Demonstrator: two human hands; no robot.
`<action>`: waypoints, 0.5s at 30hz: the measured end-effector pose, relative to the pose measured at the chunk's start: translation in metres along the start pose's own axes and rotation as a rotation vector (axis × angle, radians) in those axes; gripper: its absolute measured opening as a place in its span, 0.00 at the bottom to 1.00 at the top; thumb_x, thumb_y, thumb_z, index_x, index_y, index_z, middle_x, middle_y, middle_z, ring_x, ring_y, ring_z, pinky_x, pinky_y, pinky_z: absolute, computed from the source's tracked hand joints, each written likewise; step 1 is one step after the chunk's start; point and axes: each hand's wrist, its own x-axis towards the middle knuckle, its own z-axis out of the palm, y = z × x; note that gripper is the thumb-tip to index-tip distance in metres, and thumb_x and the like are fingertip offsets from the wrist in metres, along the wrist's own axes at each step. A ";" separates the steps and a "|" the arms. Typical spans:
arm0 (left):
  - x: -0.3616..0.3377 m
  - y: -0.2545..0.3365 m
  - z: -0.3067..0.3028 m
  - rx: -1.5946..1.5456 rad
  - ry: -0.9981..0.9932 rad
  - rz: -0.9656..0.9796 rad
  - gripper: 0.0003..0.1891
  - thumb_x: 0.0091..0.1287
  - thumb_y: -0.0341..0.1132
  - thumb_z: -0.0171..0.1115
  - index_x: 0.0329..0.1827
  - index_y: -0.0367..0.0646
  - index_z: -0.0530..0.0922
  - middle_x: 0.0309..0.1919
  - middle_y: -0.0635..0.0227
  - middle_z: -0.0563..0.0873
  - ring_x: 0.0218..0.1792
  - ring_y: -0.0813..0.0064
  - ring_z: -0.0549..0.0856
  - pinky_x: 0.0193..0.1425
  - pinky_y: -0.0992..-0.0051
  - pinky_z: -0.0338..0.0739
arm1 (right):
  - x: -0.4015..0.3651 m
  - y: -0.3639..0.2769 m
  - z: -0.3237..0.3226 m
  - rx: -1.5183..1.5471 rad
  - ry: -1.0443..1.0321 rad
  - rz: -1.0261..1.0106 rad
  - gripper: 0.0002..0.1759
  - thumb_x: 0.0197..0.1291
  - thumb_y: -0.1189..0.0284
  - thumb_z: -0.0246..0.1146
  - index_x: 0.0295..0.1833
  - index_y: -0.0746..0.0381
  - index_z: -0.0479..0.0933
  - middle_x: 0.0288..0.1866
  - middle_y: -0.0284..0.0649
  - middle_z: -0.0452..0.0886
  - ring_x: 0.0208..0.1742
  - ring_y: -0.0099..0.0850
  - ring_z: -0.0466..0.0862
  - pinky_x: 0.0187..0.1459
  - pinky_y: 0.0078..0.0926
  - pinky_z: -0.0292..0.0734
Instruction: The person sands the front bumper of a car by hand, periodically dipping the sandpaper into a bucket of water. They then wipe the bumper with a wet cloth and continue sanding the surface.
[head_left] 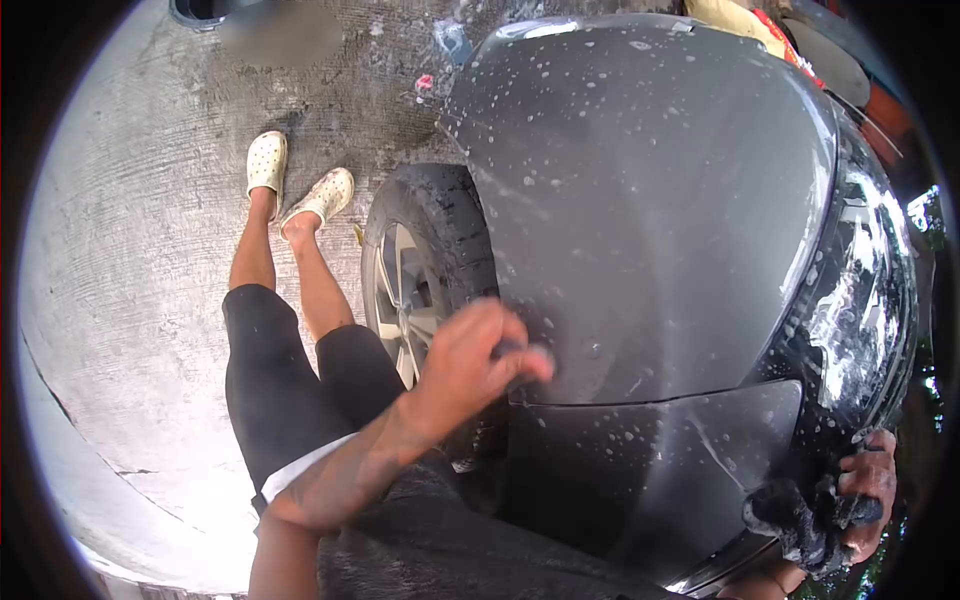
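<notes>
My left hand (485, 352) is raised beside the wheel (402, 275), in front of the dark grey car panel (640, 220). Its fingers are curled and slightly blurred, with a gap between thumb and fingers and nothing visible in them. At the lower right, my right hand (872, 490) grips a black, wet-looking cloth (800, 520) with pale foam on it, against the car's edge beside a lower panel (650, 450). Whitish drops and streaks dot both panels. A glossy, reflective part (860, 290) curves along the car's right side.
My legs and pale clogs (266, 160) are on the rough concrete floor (150, 260) at the left. A dark bucket (200, 12) stands at the top left. Small litter (424, 82) lies near the car. Yellow and red items (765, 35) are at the top right.
</notes>
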 end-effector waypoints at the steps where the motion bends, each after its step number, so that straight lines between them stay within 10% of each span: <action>1: 0.022 -0.005 -0.001 0.039 0.029 0.067 0.24 0.52 0.50 0.81 0.31 0.42 0.76 0.27 0.64 0.82 0.30 0.63 0.84 0.36 0.69 0.77 | 0.000 0.002 0.003 0.081 0.061 -0.022 0.11 0.47 0.61 0.64 0.24 0.53 0.69 0.27 0.33 0.74 0.32 0.35 0.75 0.48 0.54 0.70; 8: 0.128 0.024 -0.051 0.460 0.537 0.244 0.19 0.53 0.40 0.81 0.32 0.44 0.76 0.29 0.66 0.82 0.29 0.63 0.82 0.35 0.65 0.76 | 0.026 -0.007 0.018 0.124 0.086 -0.122 0.13 0.54 0.61 0.68 0.34 0.51 0.70 0.34 0.38 0.79 0.33 0.41 0.81 0.47 0.58 0.73; 12: 0.057 0.016 -0.029 0.123 0.286 0.189 0.16 0.61 0.28 0.76 0.45 0.41 0.75 0.33 0.65 0.82 0.31 0.72 0.81 0.35 0.73 0.76 | 0.040 -0.022 0.031 0.148 0.132 -0.128 0.17 0.49 0.66 0.73 0.34 0.53 0.69 0.36 0.40 0.80 0.34 0.41 0.82 0.47 0.60 0.74; 15: 0.009 0.044 -0.008 0.079 -0.130 -0.091 0.31 0.67 0.30 0.66 0.72 0.35 0.66 0.47 0.55 0.77 0.60 0.56 0.79 0.70 0.61 0.70 | 0.042 -0.027 0.033 0.151 0.189 -0.112 0.18 0.46 0.67 0.74 0.33 0.54 0.68 0.37 0.41 0.81 0.34 0.40 0.82 0.48 0.61 0.74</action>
